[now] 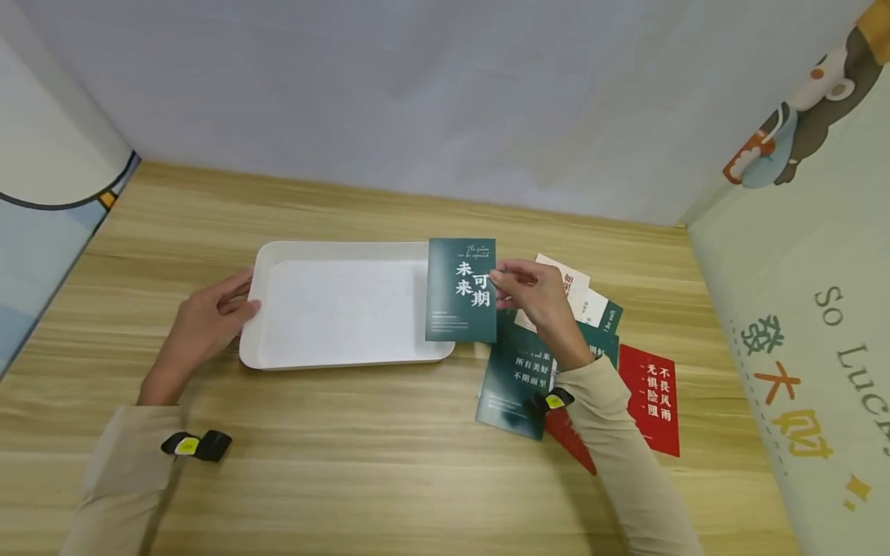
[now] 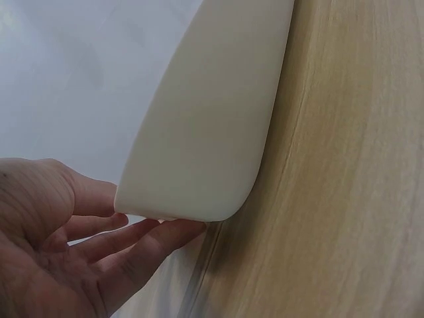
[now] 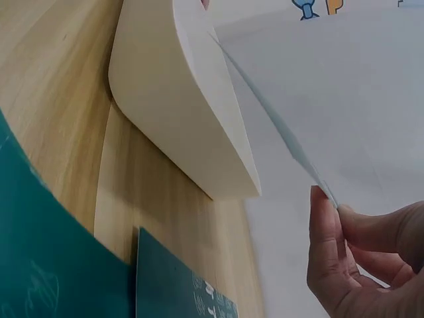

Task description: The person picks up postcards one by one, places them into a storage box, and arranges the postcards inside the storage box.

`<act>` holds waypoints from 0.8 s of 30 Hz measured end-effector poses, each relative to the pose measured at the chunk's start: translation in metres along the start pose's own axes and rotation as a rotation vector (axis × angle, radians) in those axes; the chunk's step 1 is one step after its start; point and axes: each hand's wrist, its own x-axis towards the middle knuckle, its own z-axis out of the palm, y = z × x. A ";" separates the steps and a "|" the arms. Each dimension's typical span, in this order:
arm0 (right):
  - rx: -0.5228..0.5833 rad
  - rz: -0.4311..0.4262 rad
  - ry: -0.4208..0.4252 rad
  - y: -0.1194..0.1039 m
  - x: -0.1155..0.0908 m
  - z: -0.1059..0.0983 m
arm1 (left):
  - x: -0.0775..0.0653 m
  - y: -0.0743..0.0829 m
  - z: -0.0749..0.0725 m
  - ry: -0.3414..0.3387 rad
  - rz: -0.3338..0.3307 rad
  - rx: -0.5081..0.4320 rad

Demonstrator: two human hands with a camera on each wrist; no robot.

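A white rectangular tray (image 1: 327, 309) lies on the wooden table, seemingly with nothing inside. At its left end my left hand (image 1: 202, 324) grips the wall, thumb at the rim and fingers against the outside, as the left wrist view of the tray (image 2: 205, 119) also shows. Between thumb and fingers my right hand (image 1: 545, 309) pinches the right edge of a dark green card (image 1: 448, 309) with white Chinese characters. That card is held over the tray's right end, covering part of it. In the right wrist view the card (image 3: 285, 136) appears nearly edge-on, tilted above the rim.
Under and beside the right forearm several cards overlap: a green card (image 1: 511, 398), a pale card (image 1: 577, 282) and a red card (image 1: 653, 401) among them. A white backdrop (image 1: 417, 100) stands behind the table, and a printed panel (image 1: 799, 309) rises on the right.
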 end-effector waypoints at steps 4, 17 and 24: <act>0.021 0.022 -0.008 -0.001 0.004 0.011 | 0.000 0.001 0.001 0.000 -0.003 -0.007; 0.052 0.041 -0.052 -0.001 0.015 0.041 | 0.001 -0.001 0.002 0.007 -0.011 0.002; 0.034 0.035 -0.056 0.003 0.019 0.050 | 0.000 0.000 0.003 0.010 -0.006 0.000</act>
